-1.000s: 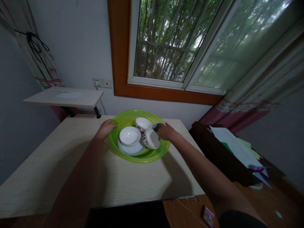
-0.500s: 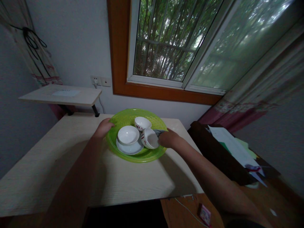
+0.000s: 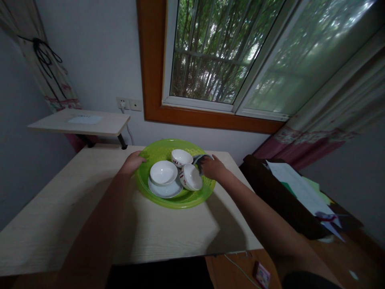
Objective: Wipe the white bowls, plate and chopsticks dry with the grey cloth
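A round green basin [image 3: 162, 148] sits on the pale wooden table [image 3: 90, 208]. Inside it lie a white plate [image 3: 164, 190] with a white bowl [image 3: 164, 172] on it, a second bowl [image 3: 181, 157] with red marks behind, and a third bowl [image 3: 191, 177] tipped on its side. My left hand [image 3: 132, 162] grips the basin's left rim. My right hand [image 3: 212, 167] rests at the basin's right side, fingers closed on a dark grey cloth [image 3: 199, 158] next to the tipped bowl.
A small side shelf [image 3: 81, 122] stands at the back left by a wall socket [image 3: 129, 104]. A dark cabinet with papers [image 3: 296, 182] is on the right. A window [image 3: 228, 56] and curtain [image 3: 331, 120] lie behind. A small pink object [image 3: 262, 274] lies on the floor.
My right hand with the cloth moved back from the tipped bowl's front side toward the basin's far right rim. The left hand stayed on the rim.
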Tool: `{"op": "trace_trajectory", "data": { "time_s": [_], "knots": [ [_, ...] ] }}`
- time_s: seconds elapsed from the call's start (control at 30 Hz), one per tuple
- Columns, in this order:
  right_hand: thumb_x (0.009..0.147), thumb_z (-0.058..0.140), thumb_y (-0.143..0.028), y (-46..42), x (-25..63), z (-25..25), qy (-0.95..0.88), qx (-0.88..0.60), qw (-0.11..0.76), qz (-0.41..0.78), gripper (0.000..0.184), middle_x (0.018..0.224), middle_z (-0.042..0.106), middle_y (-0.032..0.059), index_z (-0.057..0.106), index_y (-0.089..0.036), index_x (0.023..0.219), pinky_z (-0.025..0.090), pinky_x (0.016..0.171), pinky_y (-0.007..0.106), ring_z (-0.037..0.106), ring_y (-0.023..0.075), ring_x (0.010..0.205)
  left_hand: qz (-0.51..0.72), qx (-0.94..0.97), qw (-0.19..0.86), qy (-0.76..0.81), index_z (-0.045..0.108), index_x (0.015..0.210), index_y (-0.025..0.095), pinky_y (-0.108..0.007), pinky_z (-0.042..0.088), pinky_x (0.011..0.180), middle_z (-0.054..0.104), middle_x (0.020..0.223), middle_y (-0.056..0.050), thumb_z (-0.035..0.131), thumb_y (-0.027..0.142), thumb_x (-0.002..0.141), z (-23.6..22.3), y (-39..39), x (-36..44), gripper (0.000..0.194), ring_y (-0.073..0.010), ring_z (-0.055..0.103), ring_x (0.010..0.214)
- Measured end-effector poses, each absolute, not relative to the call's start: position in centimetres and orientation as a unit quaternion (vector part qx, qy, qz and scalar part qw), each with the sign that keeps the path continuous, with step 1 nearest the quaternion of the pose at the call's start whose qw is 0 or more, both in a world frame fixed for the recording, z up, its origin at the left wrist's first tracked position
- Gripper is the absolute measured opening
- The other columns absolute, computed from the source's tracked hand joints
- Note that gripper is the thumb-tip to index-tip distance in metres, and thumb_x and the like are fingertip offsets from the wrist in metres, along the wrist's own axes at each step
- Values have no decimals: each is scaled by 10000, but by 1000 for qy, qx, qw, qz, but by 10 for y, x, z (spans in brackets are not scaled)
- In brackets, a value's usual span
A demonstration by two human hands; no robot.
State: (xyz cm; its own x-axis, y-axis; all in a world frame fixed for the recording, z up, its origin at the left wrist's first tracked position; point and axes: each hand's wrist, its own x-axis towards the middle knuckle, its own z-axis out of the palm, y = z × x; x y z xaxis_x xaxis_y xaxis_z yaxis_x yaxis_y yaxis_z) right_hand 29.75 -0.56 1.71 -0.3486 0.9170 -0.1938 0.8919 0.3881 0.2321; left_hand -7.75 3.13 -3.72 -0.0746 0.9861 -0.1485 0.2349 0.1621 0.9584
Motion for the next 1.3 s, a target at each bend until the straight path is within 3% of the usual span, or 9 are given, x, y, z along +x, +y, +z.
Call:
{"op": "trace_trajectory", "data": {
  "time_s": [0.17,0.3,0.43,0.6,0.83,0.93,1.17,1.3],
  "knots": [
    [998,439,-261,-33,296,30,805,565,178,28,401,1369,677,188,736,-155,1246,275,1227,574,582,321,1331,420,491,463,607,744,996,146,-352,583,674,774,802,-76,727,239,677,-31,25,-72,332,-254,729,736],
    [954,440,-168,-50,294,37,804,556,213,23,377,1212,742,195,802,-164,1058,335,1185,538,670,315,1197,419,492,460,609,742,1015,153,-361,588,694,777,814,-71,734,242,686,-27,22,-70,341,-258,733,762],
    [946,453,-163,-35,296,29,797,564,215,23,380,1277,722,179,787,-177,1127,291,1216,544,636,304,1258,414,497,471,601,728,1030,152,-346,584,690,779,845,-77,712,207,676,-30,25,-73,359,-237,728,738],
    [947,485,-158,11,293,7,834,515,195,40,388,1413,662,141,749,-202,1228,191,1261,569,473,289,1440,421,493,498,576,699,1064,146,-324,572,673,776,887,-73,683,184,632,-35,28,-76,434,-215,721,708],
    [956,457,-113,41,280,-8,863,475,140,97,390,1359,690,163,770,-184,1177,131,1258,608,514,293,1374,429,489,515,559,691,1095,150,-334,578,676,778,916,-77,682,167,600,-38,29,-78,495,-221,727,721],
    [954,460,-118,32,281,-5,857,483,157,90,383,1298,723,164,778,-177,1161,126,1262,599,536,297,1359,428,494,501,568,707,1067,158,-357,589,707,782,923,-80,701,181,613,-38,29,-77,455,-239,737,759],
    [923,523,-164,-19,288,22,824,516,230,45,317,1117,778,185,821,-168,1030,214,1249,552,693,316,1142,428,478,467,608,721,979,171,-389,597,718,768,836,-66,751,215,649,-34,26,-73,334,-268,740,782],
    [872,568,-119,-39,286,46,825,508,244,45,276,1060,792,166,823,-181,958,390,1149,469,722,299,1088,415,494,460,610,707,1033,159,-376,588,729,768,865,-69,722,204,673,-40,30,-75,364,-251,734,771]
  ]
}}
